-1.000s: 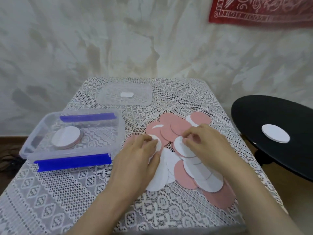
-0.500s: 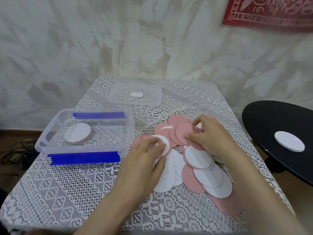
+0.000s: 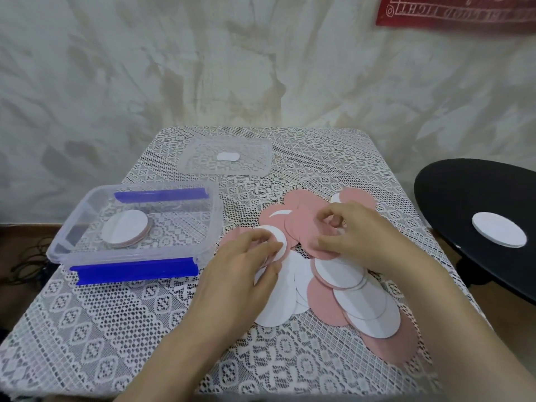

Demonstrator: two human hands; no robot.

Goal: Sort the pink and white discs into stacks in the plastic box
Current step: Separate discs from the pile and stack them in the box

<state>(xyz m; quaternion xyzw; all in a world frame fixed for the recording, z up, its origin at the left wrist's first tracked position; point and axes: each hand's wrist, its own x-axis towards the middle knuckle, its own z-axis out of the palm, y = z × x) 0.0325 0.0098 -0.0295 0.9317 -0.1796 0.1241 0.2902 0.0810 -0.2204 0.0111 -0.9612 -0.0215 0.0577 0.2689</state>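
- Discs [image 3: 342, 288], pink and white, lie in a loose overlapping heap on the lace tablecloth [image 3: 87, 329], right of centre and nearest you.
- Your left hand [image 3: 240, 274] rests on the heap's left edge, its fingers curled round a white disc [image 3: 279, 242] and pinching it.
- Your right hand [image 3: 356, 239] sits over the heap's far part, with thumb and forefinger pinching a pink disc [image 3: 304, 227] by its edge.
- The plastic box [image 3: 72, 227], clear with blue clips, stands left of the heap, just beside your left hand. Inside it a short stack [image 3: 124, 232] lies flat, white on top with pink edges beneath.
- The clear lid [image 3: 255, 158] lies farther back on the cloth.
- Off to the right, apart from the table, a black round surface [image 3: 464, 192] carries a lone disc [image 3: 499, 233], which is white.
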